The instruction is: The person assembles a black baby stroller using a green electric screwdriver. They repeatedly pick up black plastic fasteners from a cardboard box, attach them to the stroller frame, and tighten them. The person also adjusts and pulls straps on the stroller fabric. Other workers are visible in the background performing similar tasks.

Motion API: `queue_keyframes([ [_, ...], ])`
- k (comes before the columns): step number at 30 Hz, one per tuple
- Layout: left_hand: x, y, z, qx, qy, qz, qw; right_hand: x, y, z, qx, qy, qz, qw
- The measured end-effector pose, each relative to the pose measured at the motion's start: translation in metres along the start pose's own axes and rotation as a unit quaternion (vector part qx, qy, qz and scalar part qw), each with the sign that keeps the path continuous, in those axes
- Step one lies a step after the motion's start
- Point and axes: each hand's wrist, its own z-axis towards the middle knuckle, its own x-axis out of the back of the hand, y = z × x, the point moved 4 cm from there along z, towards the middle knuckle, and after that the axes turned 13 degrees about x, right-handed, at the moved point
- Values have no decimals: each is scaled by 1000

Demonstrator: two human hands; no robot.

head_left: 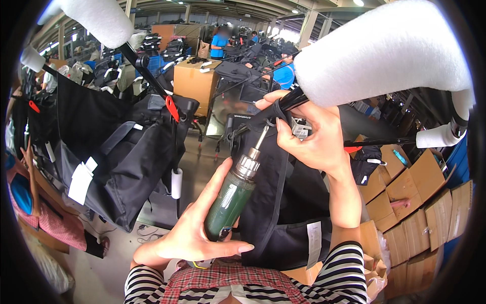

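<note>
Gripping the green power screwdriver with the left hand, below and left of the right hand. Slanting, along the tool's long axis, up and rightward to the silver bit. Pinching black fabric at the black tube with the right hand, nearer the bit's tip (whether touching, cannot tell). Set apart, hand from hand.

Ceiling lights shine above pale columns and grey floor.
</note>
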Motion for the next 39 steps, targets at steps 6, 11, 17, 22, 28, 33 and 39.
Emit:
queue_keyframes([
  [6,-10,0,4,-22,16,-18,999,-5,-3,-2,6,26,-31,999],
  [11,-25,0,5,-26,11,-126,992,-9,-1,-6,2,36,-62,997],
  [17,-34,3,8,-28,-64,-267,961,-7,-2,-6,9,33,-63,997],
  [22,-26,-14,19,-56,-99,-215,970,3,3,-12,44,42,-36,998],
  [28,-46,-51,2,60,-198,-288,935,71,12,-84,-107,36,0,994],
  [33,-70,-91,34,52,-370,-271,887,144,-8,-285,-367,-28,-120,922],
  [39,-77,-114,18,145,-245,-267,921,130,-121,-548,-678,-131,-243,681],
])
